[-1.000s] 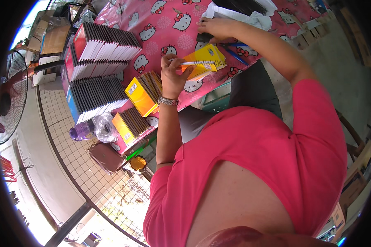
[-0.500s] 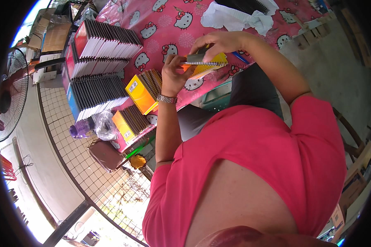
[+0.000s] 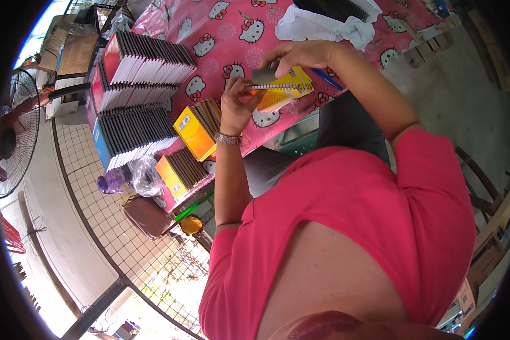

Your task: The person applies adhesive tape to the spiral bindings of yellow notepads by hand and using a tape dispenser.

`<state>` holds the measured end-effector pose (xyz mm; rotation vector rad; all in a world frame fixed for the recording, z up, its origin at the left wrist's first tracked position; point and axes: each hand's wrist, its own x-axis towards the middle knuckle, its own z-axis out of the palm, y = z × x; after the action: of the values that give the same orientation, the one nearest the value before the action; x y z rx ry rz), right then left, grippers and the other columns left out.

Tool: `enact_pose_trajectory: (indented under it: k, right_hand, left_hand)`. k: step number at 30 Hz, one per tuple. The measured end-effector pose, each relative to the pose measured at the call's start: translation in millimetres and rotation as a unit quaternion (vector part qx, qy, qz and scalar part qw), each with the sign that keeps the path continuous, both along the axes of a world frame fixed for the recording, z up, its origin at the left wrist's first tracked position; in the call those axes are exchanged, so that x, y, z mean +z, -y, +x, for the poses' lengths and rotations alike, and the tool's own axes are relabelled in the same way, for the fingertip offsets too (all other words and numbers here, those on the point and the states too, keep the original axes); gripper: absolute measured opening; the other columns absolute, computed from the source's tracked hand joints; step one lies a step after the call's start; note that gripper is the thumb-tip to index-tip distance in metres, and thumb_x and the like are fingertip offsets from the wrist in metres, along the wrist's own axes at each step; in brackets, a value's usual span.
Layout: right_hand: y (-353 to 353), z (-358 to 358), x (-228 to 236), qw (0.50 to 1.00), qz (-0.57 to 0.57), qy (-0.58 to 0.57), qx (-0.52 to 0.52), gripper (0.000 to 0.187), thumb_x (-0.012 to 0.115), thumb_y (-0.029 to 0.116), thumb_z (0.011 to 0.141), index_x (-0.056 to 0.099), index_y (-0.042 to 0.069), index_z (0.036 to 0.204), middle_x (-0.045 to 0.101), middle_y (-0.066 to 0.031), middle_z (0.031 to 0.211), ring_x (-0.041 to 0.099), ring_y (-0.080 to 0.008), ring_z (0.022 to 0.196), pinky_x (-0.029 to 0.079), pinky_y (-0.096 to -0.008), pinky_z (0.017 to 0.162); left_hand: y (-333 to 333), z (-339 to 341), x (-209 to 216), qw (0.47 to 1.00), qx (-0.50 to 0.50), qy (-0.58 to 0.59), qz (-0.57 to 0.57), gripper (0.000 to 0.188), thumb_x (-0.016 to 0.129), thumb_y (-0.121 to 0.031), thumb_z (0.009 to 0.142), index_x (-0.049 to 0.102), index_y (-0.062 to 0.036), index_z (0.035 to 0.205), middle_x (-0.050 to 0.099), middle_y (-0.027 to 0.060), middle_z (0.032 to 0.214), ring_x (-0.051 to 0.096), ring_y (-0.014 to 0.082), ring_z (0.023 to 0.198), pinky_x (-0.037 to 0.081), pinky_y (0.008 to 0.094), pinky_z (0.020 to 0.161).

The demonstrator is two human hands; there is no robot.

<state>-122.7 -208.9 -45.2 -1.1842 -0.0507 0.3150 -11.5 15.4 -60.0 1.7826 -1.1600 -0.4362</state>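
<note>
My left hand (image 3: 241,102) pinches the left end of a spiral notebook (image 3: 275,87), whose pale wire coil runs level toward the right. Just above that coil is a dark grey piece (image 3: 262,76), perhaps the notebook's cover; its kind is unclear. My right hand (image 3: 300,55) curls over it from above, thumb and fingers closed at its right side. Yellow notebooks (image 3: 277,101) lie beneath the held one, partly hidden. Extra wire coil sticks out past the notebook's right end.
Stacks of black-spined notebooks (image 3: 144,59) stand at the left, with yellow spiral notebooks (image 3: 194,133) beside them. A blue pen (image 3: 327,79) rests right of my hands. White crumpled paper (image 3: 323,27) lies farther back on the pink tablecloth (image 3: 224,48). A fan (image 3: 17,130) stands far left.
The dark grey piece has tilted up and back, away from the coil. My right hand has shifted slightly up and left with it; my left hand stays nearly in place.
</note>
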Motion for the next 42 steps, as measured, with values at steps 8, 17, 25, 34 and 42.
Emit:
enact_pose_trajectory:
  k: [8,17,25,34,42]
  right_hand:
    - [0.8,14.3,-8.3,0.997,0.065,0.026,0.032,0.052,0.068,0.025,0.075,0.062,0.004,0.122,0.062,-0.0072,0.111,0.056,-0.0165,0.106,0.040,-0.0313,0.097]
    - [16.4,30.5,-19.5,0.810,-0.530,0.123,-0.217,0.058,0.066,0.049,0.084,0.060,0.012,0.129,0.056,-0.0131,0.130,0.052,-0.0259,0.121,0.037,-0.0401,0.105]
    - [-34.4,10.7,33.0,0.643,-0.746,0.172,0.036,0.035,0.062,0.043,0.087,0.067,0.016,0.107,0.061,-0.0054,0.123,0.045,-0.0254,0.130,0.031,-0.0529,0.106]
    - [-47.1,11.0,16.4,0.694,-0.700,0.164,-0.032,0.025,0.073,0.025,0.078,0.058,0.014,0.094,0.061,-0.0007,0.092,0.060,-0.0211,0.098,0.037,-0.0440,0.096]
    - [-44.1,8.2,12.7,0.695,-0.668,0.240,-0.115,0.019,0.063,0.029,0.085,0.066,0.011,0.091,0.068,-0.0048,0.086,0.064,-0.0243,0.088,0.039,-0.0416,0.092]
  left_hand:
    - [-5.8,10.9,-13.8,0.994,-0.013,-0.103,-0.037,0.028,0.076,0.000,0.078,0.061,0.0020,0.101,0.059,0.0077,0.100,0.066,0.0164,0.087,0.058,0.0275,0.073]
    - [-10.5,11.3,-13.6,0.986,0.017,-0.167,-0.014,0.021,0.072,0.000,0.083,0.062,-0.0005,0.101,0.064,0.0052,0.094,0.065,0.0112,0.084,0.053,0.0240,0.070]
    - [-5.0,-7.4,-28.1,0.987,0.122,-0.086,-0.054,0.020,0.074,-0.005,0.084,0.064,-0.0004,0.100,0.070,0.0064,0.082,0.066,0.0095,0.071,0.052,0.0239,0.064]
    - [-7.7,-20.7,-30.4,0.983,0.179,0.023,-0.020,0.021,0.074,-0.009,0.085,0.064,0.0018,0.100,0.071,0.0057,0.079,0.066,0.0082,0.068,0.052,0.0222,0.060]
    - [-1.2,-28.4,-26.7,0.973,0.227,0.012,-0.041,0.022,0.079,-0.015,0.080,0.066,-0.0012,0.091,0.067,0.0093,0.075,0.065,0.0145,0.061,0.052,0.0270,0.056]
